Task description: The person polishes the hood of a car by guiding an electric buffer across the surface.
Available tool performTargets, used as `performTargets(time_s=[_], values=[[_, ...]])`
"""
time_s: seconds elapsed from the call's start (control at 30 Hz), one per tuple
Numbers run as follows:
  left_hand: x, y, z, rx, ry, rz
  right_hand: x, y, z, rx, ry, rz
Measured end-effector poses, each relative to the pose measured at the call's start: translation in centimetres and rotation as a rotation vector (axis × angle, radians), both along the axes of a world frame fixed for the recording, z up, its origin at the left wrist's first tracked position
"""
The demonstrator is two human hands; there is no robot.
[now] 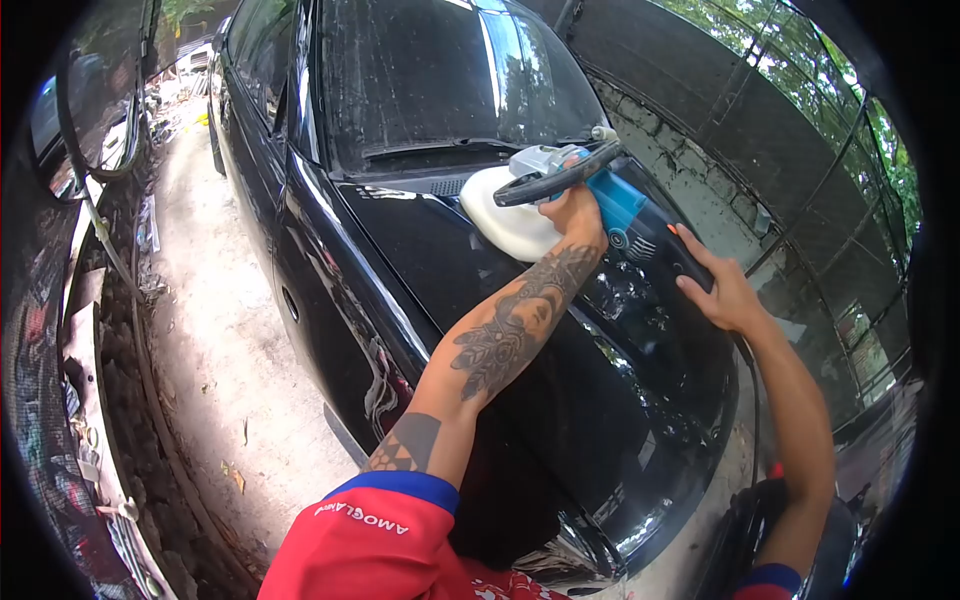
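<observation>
A blue and black car polisher (618, 205) rests with its thick white pad (495, 215) on the black car's hood (410, 235), near the base of the windshield. My left hand (575, 212), at the end of a tattooed forearm, is closed around the polisher's black loop handle (535, 188). Farther right, my right hand (728, 292) grips the dark rear body of the polisher, with a finger beside a small orange part. A black cord (755, 400) hangs down below the right hand. The underside of the pad is hidden.
The windshield (440, 80) and a wiper (440, 148) lie just beyond the pad. A wall with dark netting (690, 90) runs along the right. To the left is a concrete strip (215, 330), bordered by another vehicle's mirror (105, 90) and scattered debris.
</observation>
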State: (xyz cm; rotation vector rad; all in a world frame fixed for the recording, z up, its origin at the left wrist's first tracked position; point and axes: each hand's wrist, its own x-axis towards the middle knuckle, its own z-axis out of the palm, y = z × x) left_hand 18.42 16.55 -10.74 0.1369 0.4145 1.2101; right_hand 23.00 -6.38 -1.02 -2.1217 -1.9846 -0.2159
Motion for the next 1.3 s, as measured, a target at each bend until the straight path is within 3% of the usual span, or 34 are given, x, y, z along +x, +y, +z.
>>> performTargets(time_s=[0.07, 0.2, 0.3, 0.4, 0.5, 0.57, 0.7, 0.97, 1.03, 1.1, 1.3], values=[[-1.5, 0.1, 0.8, 0.050, -0.162, 0.039, -0.7, 1.1, 0.7, -0.042, -0.001, -0.041], [-3.8, -0.2, 2.4, -0.054, -0.050, 0.097, 0.3, 2.7, 0.8, 0.015, -0.030, 0.091], [-4.1, 0.2, 2.6, -0.038, -0.026, 0.138, -0.1, 3.4, 1.3, -0.118, 0.044, -0.123], [-3.8, 0.5, 2.5, -0.028, -0.070, 0.161, 0.8, 3.9, 1.0, -0.028, -0.004, 0.064], [-3.5, 1.0, 2.2, -0.016, -0.030, 0.151, 0.7, 4.3, 1.5, -0.155, 0.070, -0.116], [-3.3, 1.1, 2.1, -0.036, 0.016, 0.109, 2.4, 4.5, 0.8, -0.035, -0.004, 0.138], [-2.4, 1.3, 2.1, -0.111, 0.137, 0.075, 3.5, 4.4, 0.9, -0.011, -0.057, 0.206], [-1.3, -3.5, 3.4, -0.143, 0.228, -0.063, 4.0, -0.4, 3.0, -0.082, -0.024, 0.084], [-1.7, -5.0, 3.8, -0.137, 0.391, -0.189, 3.6, -1.7, 3.1, -0.073, -0.057, 0.106], [-2.0, -6.3, 4.1, -0.126, 0.434, -0.246, 1.8, -3.3, 4.0, -0.190, 0.232, -0.160], [-2.9, -8.9, 4.4, -0.095, 0.495, -0.330, 0.4, -5.7, 5.0, -0.220, 0.270, -0.200]])
